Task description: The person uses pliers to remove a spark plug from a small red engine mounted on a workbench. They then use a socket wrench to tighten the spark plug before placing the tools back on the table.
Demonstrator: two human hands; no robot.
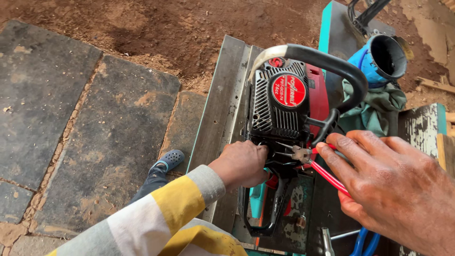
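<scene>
1. Between the two hands sits the black-and-red chainsaw engine housing with a curved black tubular handle (289, 109), resting on the worn grey metal workbench (222, 114).
2. Left hand (241, 163): fingers curled together and pressed against the lower edge of the housing; whether they clamp a part there cannot be told, as the fingertips are hidden.
3. Right hand (388, 185): fingers closed around the red-handled steel needle-nose pliers (313, 161). The plier tips point from the fingertips toward the housing, just beside the left knuckles.
4. Beyond the right fingers stands a blue plastic can with a dark open mouth (381, 59); its contents cannot be seen. It rests against a crumpled green cloth (374, 111).
5. Below the right wrist lie blue handles of another tool (365, 242).
6. Outward of the left sleeve, a blue perforated clog (169, 159) rests on the stone paving.
</scene>
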